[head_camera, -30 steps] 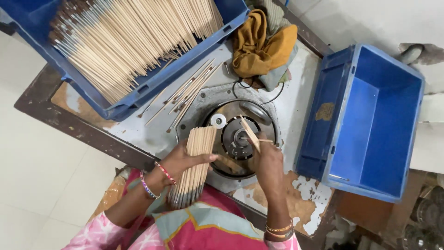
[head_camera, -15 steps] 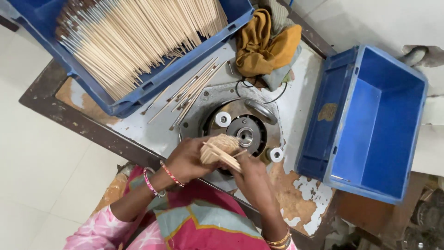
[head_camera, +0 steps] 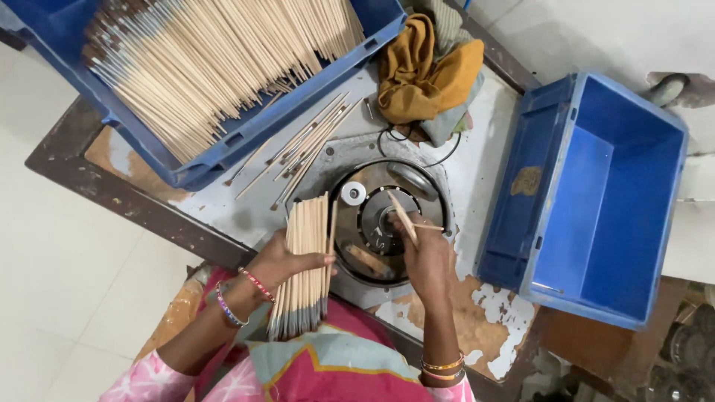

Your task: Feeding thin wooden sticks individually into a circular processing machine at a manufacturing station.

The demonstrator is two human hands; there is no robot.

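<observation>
Two hands are busy over the round machine plate [head_camera: 387, 223] sunk into the desk [head_camera: 484, 156]. The left hand [head_camera: 287, 262] comes in from 7 o'clock, wrist bent, fingers wrapped tight around a thick bundle of sticks [head_camera: 305, 260] that stands nearly upright across the desk edge, dark tips pointing back at the person's lap. Couldn't count those, way too many packed together. The right hand [head_camera: 426, 257] reaches up from 5 o'clock and sits right on the plate, fingers pinched narrow on what looks like two thin sticks [head_camera: 406, 219], one angled toward 11 o'clock and one poking toward 3 o'clock.

Crates: two, both blue plastic. The full crate [head_camera: 246, 126] at 11 o'clock is loaded with pale sticks lying fanned out. The empty-looking crate [head_camera: 603, 201] at 3 o'clock hangs off the desk's side and has a brownish smudge or sticker on its outer wall, too blurry to say which.

Between the full crate and the plate there's a loose scatter of sticks [head_camera: 305, 149] on the desk, roughly eight or so. One small white roller [head_camera: 353, 193] sits on the plate's rim at about 10 o'clock. One mustard cloth [head_camera: 428, 71] is bunched up at 12 o'clock, touching a grey-green rag under it.
</observation>
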